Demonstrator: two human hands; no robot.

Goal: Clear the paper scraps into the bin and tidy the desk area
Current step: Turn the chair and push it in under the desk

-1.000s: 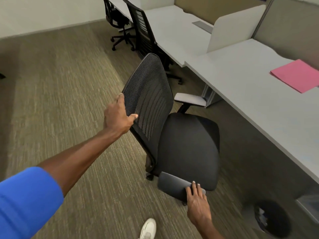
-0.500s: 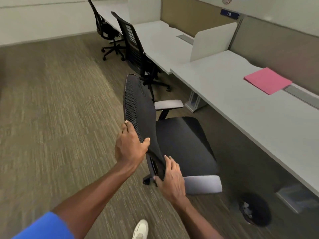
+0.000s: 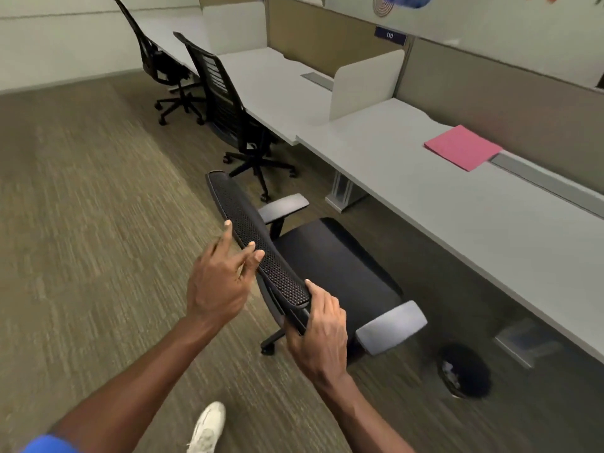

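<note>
The left hand [image 3: 218,286] has loosened to spread fingers brushing the mesh back of the chair [image 3: 330,273], the right hand [image 3: 322,335] has shifted from armrest to clasp the back's end — chair now square to the desk [image 3: 457,204], ready to push in — bin [image 3: 465,371] with scraps far right underneath.

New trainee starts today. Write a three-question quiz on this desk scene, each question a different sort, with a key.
1. True or false: the pink folder lies on the floor.
2. Multiple choice: the right hand grips which part of the nearest chair? A) an armrest B) the backrest's near end C) a wheel
3. Short answer: where is the bin relative to the desk?

Key
1. False; it lies on the desk, by the partition.
2. B. The left hand is at the backrest's back edge, fingers loosely spread.
3. On the carpet under the desk's front edge, right of the chair, with scraps inside.
</note>
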